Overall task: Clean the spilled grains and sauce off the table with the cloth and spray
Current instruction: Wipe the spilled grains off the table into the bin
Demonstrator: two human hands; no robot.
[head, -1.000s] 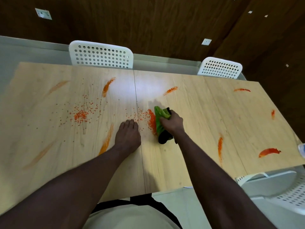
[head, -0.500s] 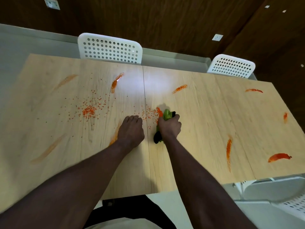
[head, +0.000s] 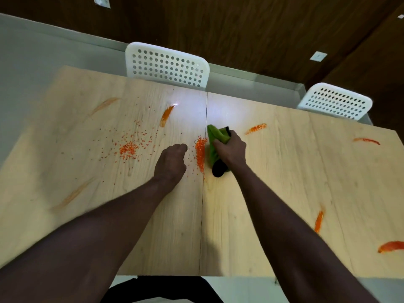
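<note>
Grains [head: 200, 154] now bank up at 9 o'clock of the cloth [head: 215, 141], sweep working; right hand [head: 229, 149] grips it, left hand [head: 171, 162] curled, empty.

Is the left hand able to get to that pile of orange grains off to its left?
Probably yes: the left hand is on the table near the grain pile, with only stray grains between them.

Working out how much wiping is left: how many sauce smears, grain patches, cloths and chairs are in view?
Sauce smears: 7 (two faint)
Grain patches: 2
Cloth: 1
White chairs: 2
Total: 12
</note>
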